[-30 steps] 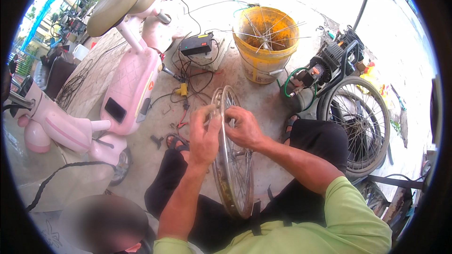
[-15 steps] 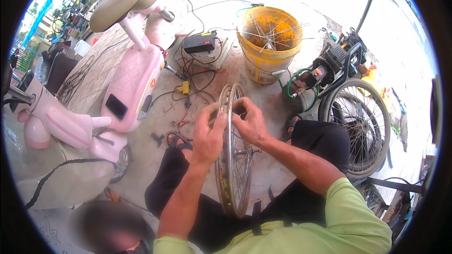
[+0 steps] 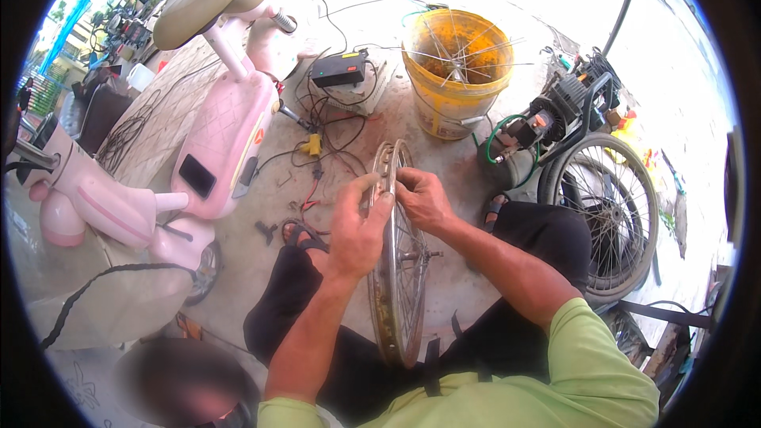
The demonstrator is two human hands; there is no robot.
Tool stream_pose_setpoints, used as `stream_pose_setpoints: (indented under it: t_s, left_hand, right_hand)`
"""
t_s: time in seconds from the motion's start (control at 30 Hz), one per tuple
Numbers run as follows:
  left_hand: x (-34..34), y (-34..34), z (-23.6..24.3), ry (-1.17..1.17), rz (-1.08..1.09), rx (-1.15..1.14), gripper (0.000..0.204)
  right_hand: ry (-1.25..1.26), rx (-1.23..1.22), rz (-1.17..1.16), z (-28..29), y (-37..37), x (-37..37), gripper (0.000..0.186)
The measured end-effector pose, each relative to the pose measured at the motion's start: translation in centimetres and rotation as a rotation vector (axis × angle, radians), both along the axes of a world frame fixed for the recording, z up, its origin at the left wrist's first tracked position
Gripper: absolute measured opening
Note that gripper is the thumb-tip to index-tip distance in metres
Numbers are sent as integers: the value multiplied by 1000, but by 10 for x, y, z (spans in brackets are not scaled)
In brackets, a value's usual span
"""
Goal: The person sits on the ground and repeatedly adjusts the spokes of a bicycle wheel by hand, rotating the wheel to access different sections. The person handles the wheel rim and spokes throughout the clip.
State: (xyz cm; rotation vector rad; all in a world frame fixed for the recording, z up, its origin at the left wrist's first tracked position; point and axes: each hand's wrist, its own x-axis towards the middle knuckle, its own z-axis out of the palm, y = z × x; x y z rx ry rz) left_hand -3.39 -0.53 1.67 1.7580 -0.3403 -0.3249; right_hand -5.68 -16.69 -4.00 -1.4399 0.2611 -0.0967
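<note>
A bare bicycle wheel (image 3: 388, 325), with a worn metal rim, spokes and a hub axle, stands upright between my legs. My left hand (image 3: 357, 234) grips the rim's upper part from the left, thumb laid along it. My right hand (image 3: 424, 202) is closed at the same part from the right, fingertips curled against the rim and spokes; whether it holds anything small there is hidden.
A pink scooter (image 3: 222, 143) stands left. Ahead are a yellow bucket (image 3: 452, 111) holding a spoked hub, a black charger (image 3: 337, 69) and tangled cables. A compressor (image 3: 555, 111) and tyred wheels (image 3: 642, 214) are right. A blurred head is at lower left.
The wheel and both hands have shifted slightly rightward in the picture. My fingers have moved a little along the rim's upper part, still gripping it.
</note>
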Motion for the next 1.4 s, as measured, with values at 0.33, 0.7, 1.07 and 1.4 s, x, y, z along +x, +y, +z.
stream_pose_setpoints:
  t_s: [0.33, 0.7, 1.07, 1.4]
  left_hand:
    - [-3, -2, 4, -31, 6, 2, 40]
    - [-7, -2, 11, -157, 16, 83, 43]
    - [-10, -1, 11, -180, -7, 78, 43]
    - [-17, -3, 13, -173, 26, -11, 35]
  right_hand:
    - [-5, -49, 21, 8, -1, -1, 27]
    - [54, -239, 52, 10, -7, -1, 24]
    - [19, -256, 90, 10, -13, -4, 24]
    - [-8, -407, 102, 12, -15, -8, 22]
